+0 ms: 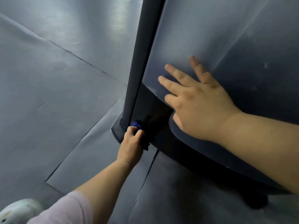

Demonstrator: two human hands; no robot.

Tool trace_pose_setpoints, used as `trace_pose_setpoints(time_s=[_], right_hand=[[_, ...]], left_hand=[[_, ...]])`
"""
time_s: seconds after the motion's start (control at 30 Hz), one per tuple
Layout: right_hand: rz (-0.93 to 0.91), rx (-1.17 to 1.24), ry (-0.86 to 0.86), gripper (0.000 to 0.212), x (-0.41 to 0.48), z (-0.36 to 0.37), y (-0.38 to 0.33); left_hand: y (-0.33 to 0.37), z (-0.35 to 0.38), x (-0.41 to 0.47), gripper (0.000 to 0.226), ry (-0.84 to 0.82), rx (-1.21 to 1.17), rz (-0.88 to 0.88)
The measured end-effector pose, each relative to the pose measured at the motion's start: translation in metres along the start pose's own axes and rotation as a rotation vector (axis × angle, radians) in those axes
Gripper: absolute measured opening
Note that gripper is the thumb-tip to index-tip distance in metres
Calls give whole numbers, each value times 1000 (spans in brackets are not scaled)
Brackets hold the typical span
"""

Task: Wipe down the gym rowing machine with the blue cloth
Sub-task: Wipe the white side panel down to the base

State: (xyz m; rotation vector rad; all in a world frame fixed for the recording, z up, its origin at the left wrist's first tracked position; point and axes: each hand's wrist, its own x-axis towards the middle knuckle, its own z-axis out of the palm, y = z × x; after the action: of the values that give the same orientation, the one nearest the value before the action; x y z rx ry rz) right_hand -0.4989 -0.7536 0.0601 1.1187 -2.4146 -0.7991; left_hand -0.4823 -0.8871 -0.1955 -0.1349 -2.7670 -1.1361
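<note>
A: Cloth (136,125) location?
B: Bunched in the left hand (131,143), pressed low on the rower (155,113) at the foot of its dark post (137,62), near the floor (48,78). Right hand (197,107) lies flat, fingers spread, braced on the grey panel (234,46).
A: Progress?
B: Mid-task, by my judgement. The base is being wiped. The panel shows faint marks and is probably not yet done. The rest of the machine is out of view, so I cannot score it.

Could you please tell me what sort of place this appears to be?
Probably a gym: large grey floor mats with visible seams cover the ground, and a big machine with a smooth grey housing and a dark upright post stands on them.
</note>
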Motion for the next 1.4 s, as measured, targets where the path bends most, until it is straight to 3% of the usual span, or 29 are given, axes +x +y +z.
trace_pose_setpoints(time_s=[0.17, 0.3, 0.33, 0.57, 0.7, 0.83, 0.93, 1.03, 1.17, 1.27, 1.4], right_hand=[[-3, -11, 15, 44, -2, 7, 1], [16, 17, -21, 55, -16, 7, -2], [20, 22, -34, 56, -22, 8, -4], [57, 43, -59, 59, -47, 16, -14], [99, 77, -87, 50, -56, 10, -20], [248, 165, -175, 40, -76, -13, -37], [494, 412, -289, 54, -95, -45, -49], [787, 819, -315, 64, -117, -84, -52], [1064, 1285, -127, 65, -130, -138, -50], [1150, 1523, 101, 57, -122, -174, -52], [1095, 1730, 143, 55, -104, -197, -55]], left_hand=[[25, 20, -17, 35, 12, -40, 30], [20, 34, -42, 39, -257, 77, 388], [17, 33, -44, 37, -286, 86, 409], [-1, -17, 7, 31, -30, 11, -33], [11, -55, 31, 46, -2, 20, -52], [58, -85, 18, 36, -22, -212, -73], [107, -119, 7, 24, -157, -331, 32], [158, -164, 6, 15, -246, -429, 120], [209, -240, 0, 26, -348, -455, 161], [231, -290, -17, 36, -377, -447, 190], [242, -330, -46, 33, -442, -682, 140]])
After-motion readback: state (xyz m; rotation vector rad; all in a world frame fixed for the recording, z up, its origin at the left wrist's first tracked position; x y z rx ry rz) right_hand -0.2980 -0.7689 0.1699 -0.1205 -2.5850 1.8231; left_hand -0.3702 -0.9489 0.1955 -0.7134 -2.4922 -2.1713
